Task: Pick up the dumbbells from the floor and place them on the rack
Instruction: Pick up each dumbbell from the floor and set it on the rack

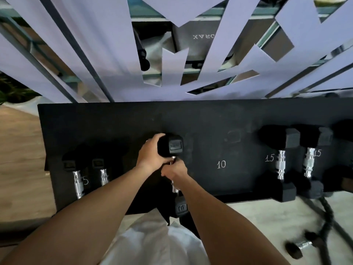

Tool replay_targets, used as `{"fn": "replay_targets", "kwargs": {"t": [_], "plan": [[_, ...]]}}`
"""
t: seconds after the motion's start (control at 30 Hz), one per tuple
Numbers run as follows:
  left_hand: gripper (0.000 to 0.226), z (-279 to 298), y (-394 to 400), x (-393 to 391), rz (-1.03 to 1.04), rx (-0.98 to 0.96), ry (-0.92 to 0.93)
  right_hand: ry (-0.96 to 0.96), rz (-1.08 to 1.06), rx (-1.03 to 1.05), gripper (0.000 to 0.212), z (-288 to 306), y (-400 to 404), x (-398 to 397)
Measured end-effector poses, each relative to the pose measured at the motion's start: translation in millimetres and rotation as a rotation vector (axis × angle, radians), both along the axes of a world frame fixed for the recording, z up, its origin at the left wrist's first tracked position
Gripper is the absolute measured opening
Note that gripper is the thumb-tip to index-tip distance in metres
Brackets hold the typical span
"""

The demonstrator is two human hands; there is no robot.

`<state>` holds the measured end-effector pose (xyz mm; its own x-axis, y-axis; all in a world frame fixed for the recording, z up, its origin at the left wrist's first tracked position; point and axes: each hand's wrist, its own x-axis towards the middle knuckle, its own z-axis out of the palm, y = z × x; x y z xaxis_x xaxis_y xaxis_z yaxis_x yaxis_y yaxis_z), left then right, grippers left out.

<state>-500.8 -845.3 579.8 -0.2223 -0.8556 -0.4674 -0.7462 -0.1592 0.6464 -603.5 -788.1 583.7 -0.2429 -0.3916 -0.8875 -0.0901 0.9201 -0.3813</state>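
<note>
Seating a heavy black hex-headed dumbbell with chrome handle (pixel 174 169) on the black rack (pixel 114 119): left hand (pixel 150 153) cups the head, right hand (pixel 174 172) wraps the slick handle.

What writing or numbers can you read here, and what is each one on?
"10": chalked on the rack.
"15": chalked twice, beside the right pair of dumbbells.
"5": chalked between the left pair.
"10": near end of the held dumbbell.
"XARO", mirrored: grey box.
Far end label: blurred.
</note>
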Motion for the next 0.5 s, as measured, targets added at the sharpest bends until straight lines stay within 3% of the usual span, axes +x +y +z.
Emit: {"fn": "replay_targets", "kwargs": {"t": [0.33,0.5], "plan": [[0.088,-13,9,4,-0.077,0.009,-0.008,-0.029,0.022,0.028,0.052,-17,9,-3],[0.090,-5,10,0,-0.104,0.067,-0.043,-0.022,0.060,-0.083,0.036,-18,24,-4]]}}
